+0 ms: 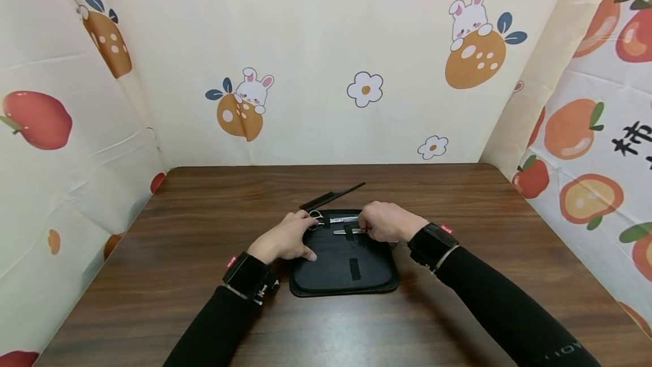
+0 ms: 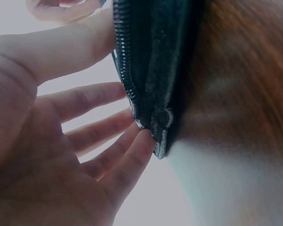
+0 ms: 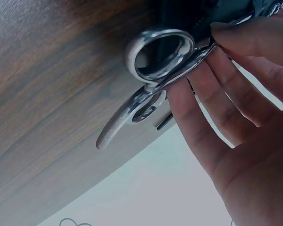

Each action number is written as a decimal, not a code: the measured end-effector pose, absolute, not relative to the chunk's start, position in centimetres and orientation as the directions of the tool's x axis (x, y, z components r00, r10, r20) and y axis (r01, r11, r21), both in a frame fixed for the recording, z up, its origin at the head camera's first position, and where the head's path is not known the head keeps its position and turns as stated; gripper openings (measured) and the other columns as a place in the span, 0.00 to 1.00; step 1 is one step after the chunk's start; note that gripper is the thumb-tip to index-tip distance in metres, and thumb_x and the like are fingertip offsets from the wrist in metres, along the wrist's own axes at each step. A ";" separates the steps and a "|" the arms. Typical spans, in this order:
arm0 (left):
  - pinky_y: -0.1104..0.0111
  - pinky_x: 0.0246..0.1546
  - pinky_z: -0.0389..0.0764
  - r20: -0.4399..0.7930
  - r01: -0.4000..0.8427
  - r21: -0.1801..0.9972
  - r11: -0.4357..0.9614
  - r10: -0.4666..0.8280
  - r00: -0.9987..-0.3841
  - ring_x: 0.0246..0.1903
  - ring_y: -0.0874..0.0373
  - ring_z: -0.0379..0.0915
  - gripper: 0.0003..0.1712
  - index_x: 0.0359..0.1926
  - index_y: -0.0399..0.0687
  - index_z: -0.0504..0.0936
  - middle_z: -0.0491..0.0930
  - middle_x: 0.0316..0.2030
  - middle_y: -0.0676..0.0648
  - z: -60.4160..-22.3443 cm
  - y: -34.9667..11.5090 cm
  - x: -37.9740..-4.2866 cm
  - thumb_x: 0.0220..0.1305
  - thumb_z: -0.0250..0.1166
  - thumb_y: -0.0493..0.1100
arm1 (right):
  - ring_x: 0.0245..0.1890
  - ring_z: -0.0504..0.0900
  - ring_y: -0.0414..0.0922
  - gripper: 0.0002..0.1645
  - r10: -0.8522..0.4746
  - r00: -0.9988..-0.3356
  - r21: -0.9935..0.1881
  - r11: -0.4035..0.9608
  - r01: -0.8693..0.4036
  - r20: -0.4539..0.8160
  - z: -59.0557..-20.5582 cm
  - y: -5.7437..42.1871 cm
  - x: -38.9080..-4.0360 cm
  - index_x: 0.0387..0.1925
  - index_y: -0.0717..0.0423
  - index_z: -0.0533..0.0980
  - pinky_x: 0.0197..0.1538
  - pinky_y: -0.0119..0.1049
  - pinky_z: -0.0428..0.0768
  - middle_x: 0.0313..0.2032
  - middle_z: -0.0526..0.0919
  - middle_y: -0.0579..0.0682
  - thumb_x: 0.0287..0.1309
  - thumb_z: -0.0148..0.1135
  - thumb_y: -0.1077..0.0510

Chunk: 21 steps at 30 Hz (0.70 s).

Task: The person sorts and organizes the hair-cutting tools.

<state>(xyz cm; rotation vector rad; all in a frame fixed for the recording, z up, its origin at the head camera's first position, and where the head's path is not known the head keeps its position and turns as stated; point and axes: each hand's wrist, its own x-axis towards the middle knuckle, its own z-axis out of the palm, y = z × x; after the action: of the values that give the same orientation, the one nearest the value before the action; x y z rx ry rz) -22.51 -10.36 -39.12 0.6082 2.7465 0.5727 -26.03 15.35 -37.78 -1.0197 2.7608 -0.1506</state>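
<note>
A black zippered case (image 1: 331, 273) lies on the table with elastic loops across its face. My left hand (image 1: 287, 237) rests on its left edge, thumb on the face; in the left wrist view, fairly straight fingers touch the zipper edge (image 2: 123, 52). Near those fingertips are the ring handles of one pair of scissors (image 1: 343, 220), which lies across the upper part of the case. My right hand (image 1: 384, 221) pinches a second pair of scissors (image 3: 139, 96), its blades pointing left under a loop. Its finger rings and curved finger rest stick out past the case's right side.
A black tail comb (image 1: 331, 196) lies just behind the case, its thin tail pointing right. The brown wooden table (image 1: 214, 197) is enclosed by a printed cloth (image 1: 305, 27) at the back and sides. A lower loop (image 1: 355, 269) crosses the case's face.
</note>
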 end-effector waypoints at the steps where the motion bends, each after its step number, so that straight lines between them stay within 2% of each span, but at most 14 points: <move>1: 0.57 0.56 0.68 -0.174 0.344 0.431 0.834 0.451 -0.875 0.61 0.48 0.57 0.43 0.65 0.47 0.69 0.64 0.63 0.44 -39.1 -10.4 -22.5 0.49 0.76 0.48 | 0.31 0.75 0.40 0.10 -0.651 -0.745 -0.158 0.759 -0.632 -0.146 -37.8 15.3 -26.0 0.35 0.51 0.81 0.37 0.37 0.77 0.33 0.80 0.45 0.54 0.60 0.67; 11: 0.57 0.56 0.68 -0.186 0.333 0.429 0.839 0.443 -0.877 0.62 0.48 0.57 0.43 0.66 0.47 0.69 0.63 0.63 0.45 -39.0 -10.3 -22.4 0.49 0.75 0.48 | 0.30 0.74 0.39 0.11 -0.668 -0.735 -0.137 0.744 -0.654 -0.119 -37.6 15.0 -25.8 0.35 0.51 0.82 0.34 0.37 0.77 0.32 0.79 0.43 0.53 0.59 0.67; 21: 0.56 0.56 0.68 -0.188 0.334 0.437 0.835 0.448 -0.874 0.62 0.49 0.56 0.43 0.66 0.47 0.68 0.63 0.64 0.45 -39.0 -10.4 -22.3 0.50 0.75 0.48 | 0.33 0.75 0.39 0.12 -0.669 -0.733 -0.162 0.743 -0.650 -0.124 -37.9 14.5 -25.9 0.37 0.52 0.82 0.39 0.37 0.77 0.35 0.79 0.43 0.53 0.59 0.67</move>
<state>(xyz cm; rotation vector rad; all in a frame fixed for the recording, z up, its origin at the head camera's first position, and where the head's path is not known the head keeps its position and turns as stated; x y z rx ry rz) -22.32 -10.39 -38.96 0.5951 2.7328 0.5760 -25.91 14.49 -37.90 -1.0564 2.7681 -0.1598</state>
